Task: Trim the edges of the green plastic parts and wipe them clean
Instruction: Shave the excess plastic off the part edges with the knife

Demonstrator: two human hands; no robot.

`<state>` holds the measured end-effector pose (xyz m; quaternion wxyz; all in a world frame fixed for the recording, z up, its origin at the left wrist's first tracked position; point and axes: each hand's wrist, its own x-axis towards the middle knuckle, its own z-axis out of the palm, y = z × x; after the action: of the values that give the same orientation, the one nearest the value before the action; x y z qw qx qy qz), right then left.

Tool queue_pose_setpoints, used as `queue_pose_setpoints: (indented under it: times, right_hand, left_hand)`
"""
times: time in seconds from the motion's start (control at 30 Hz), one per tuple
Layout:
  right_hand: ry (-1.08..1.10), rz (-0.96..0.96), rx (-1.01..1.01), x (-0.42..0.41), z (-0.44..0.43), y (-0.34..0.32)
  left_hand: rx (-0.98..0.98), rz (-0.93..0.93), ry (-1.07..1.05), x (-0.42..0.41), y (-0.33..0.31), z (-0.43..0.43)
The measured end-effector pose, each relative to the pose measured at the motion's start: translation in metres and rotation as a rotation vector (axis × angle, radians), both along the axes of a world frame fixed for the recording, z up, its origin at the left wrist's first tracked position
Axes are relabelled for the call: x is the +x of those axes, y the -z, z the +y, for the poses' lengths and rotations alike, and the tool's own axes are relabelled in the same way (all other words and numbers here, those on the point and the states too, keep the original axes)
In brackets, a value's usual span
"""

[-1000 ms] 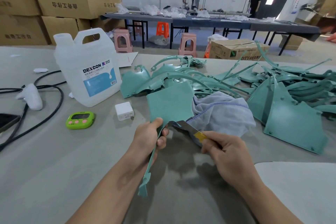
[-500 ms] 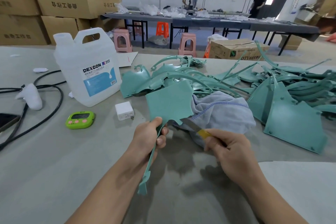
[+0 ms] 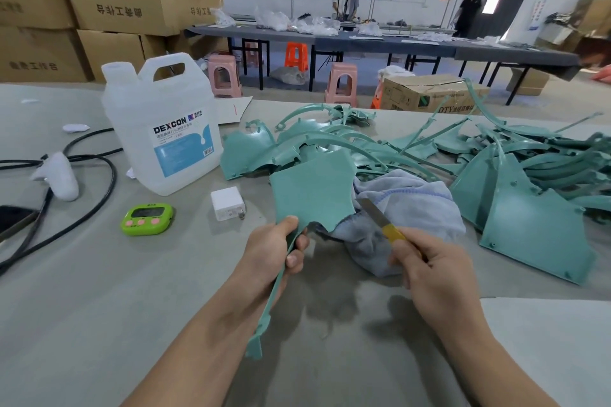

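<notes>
Centrally, a green plastic part (image 3: pixel 314 195) is held above the bench (image 3: pixel 99 307) by the left hand (image 3: pixel 274 254), whose fingers and thumb are curled round its narrow stem just below the broad flat panel. A yellow-handled knife (image 3: pixel 380 220) is pinched in the right hand (image 3: pixel 433 268), its blade tip brought to the panel's right edge; contact cannot be told. A grey cloth (image 3: pixel 406 208) is seen behind both, against the heap of green parts (image 3: pixel 529 175). A white jug (image 3: pixel 162 129) and green timer (image 3: pixel 147 219) are set to the left.

Bare left hand (image 3: pixel 272 253), bare right hand (image 3: pixel 436 271), bare forearms (image 3: pixel 198 344), short plain fingernails (image 3: pixel 292 260)
</notes>
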<state>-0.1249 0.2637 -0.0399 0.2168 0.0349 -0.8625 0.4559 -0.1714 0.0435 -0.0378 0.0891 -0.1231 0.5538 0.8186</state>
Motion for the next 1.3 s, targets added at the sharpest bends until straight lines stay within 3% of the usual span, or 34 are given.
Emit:
queue_pose_setpoints:
  times: [0.33,0.47,0.57,0.77,1.13,1.3]
  right_hand:
    - [-0.165,-0.053,-0.031,0.014,-0.021,-0.003]
    - [-0.180,-0.060,0.122,0.016,-0.027,-0.002]
    - [-0.164,-0.056,0.106,0.016,-0.026,-0.001]
    - [-0.148,-0.053,0.110,0.018,-0.030,0.002]
    - [-0.107,-0.023,0.088,0.022,-0.035,0.003]
    - [0.108,0.068,0.106,0.015,-0.024,0.009]
  left_hand:
    - [-0.094,0.015,-0.147,0.001,-0.004,0.003]
    - [-0.286,0.035,-0.173,0.007,-0.005,0.002]
    - [-0.380,0.008,-0.291,0.012,-0.007,0.000]
    - [-0.065,-0.007,-0.337,0.010,-0.011,0.012]
    - [-0.045,0.117,-0.168,0.012,-0.011,0.016]
    - [-0.050,0.118,-0.112,0.012,-0.009,0.020]
